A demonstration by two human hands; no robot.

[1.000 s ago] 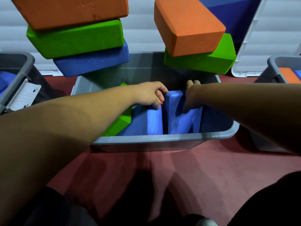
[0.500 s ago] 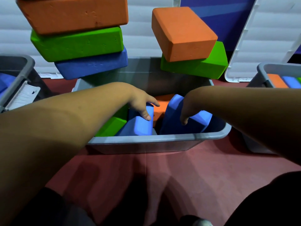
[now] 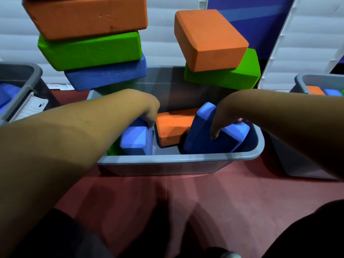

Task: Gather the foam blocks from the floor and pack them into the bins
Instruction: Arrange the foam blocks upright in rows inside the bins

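A grey bin (image 3: 186,158) stands on the red floor in front of me. Inside it, my left hand (image 3: 149,112) grips the top of a light blue foam block (image 3: 135,141) standing on end at the left. My right hand (image 3: 220,121) grips a darker blue block (image 3: 208,138) tilted at the right. An orange block (image 3: 171,129) lies between them, and a green block (image 3: 112,148) shows at the far left under my arm.
Stacked on the bin's back corners are orange (image 3: 87,15), green (image 3: 91,50) and blue (image 3: 106,75) blocks at left, orange (image 3: 210,39) over green (image 3: 227,75) at right. More grey bins with blocks stand at the left (image 3: 20,79) and right (image 3: 312,84). A white lid (image 3: 305,38) leans behind.
Both hands have pushed the two blue blocks down and apart inside the bin, uncovering the orange block between them. The view has moved closer.
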